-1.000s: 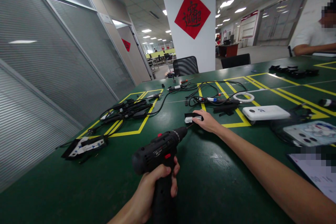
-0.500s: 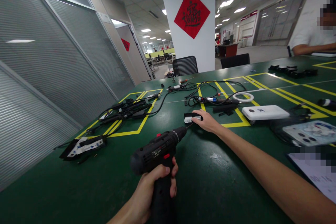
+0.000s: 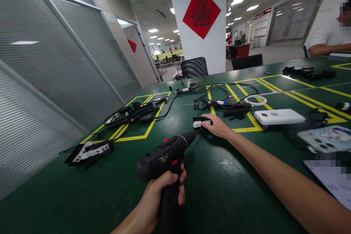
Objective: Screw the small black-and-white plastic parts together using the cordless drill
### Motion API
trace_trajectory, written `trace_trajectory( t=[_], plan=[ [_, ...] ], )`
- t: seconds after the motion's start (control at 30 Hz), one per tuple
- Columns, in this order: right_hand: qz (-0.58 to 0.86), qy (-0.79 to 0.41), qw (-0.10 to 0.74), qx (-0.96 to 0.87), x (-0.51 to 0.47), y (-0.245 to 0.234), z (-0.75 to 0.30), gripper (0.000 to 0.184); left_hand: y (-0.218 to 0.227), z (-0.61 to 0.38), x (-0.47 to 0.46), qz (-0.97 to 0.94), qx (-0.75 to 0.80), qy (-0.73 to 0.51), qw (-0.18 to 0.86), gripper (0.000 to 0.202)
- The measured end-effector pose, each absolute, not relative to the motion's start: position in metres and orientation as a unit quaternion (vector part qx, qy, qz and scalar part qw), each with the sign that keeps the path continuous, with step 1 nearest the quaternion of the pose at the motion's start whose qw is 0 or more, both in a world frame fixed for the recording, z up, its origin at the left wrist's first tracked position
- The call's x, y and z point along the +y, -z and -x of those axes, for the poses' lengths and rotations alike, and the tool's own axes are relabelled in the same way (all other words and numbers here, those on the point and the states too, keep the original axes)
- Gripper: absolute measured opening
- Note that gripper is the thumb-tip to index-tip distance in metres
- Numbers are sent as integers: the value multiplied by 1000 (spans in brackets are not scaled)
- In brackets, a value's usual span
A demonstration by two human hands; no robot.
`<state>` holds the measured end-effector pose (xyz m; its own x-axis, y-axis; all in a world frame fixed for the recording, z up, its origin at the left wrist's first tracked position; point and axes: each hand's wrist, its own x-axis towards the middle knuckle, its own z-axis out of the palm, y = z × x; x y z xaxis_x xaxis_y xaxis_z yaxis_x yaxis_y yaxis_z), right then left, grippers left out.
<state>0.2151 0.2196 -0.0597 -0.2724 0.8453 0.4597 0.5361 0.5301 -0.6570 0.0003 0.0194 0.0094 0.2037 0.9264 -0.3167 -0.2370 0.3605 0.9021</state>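
Note:
My left hand [image 3: 159, 199] is wrapped round the grip of a black cordless drill [image 3: 164, 157], whose bit points at a small black and white part [image 3: 199, 121] on the green table [image 3: 219, 186]. My right hand [image 3: 216, 125] reaches far forward and presses down on that part, fingers closed over its right end. The drill's tip sits just at the part's near left corner.
A tangle of black cables and tools [image 3: 131, 114] lies in a yellow-marked box at left. Another black and white part [image 3: 89, 150] rests near the left edge. A white device [image 3: 278, 116], a white ring [image 3: 255, 100] and a phone [image 3: 323, 138] lie right. Another person's arm [image 3: 326, 48] rests far right.
Almost nothing has changed; only the view shifted slightly while both hands, the drill and the part held their places.

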Motion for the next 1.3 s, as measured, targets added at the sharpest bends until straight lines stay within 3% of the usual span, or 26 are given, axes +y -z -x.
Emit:
trace_trajectory(
  t=[1.3],
  plan=[
    [435,-193,420,-773,220,64,-214,44,-13,8,20,-425,441,-396,684,30]
  ],
)
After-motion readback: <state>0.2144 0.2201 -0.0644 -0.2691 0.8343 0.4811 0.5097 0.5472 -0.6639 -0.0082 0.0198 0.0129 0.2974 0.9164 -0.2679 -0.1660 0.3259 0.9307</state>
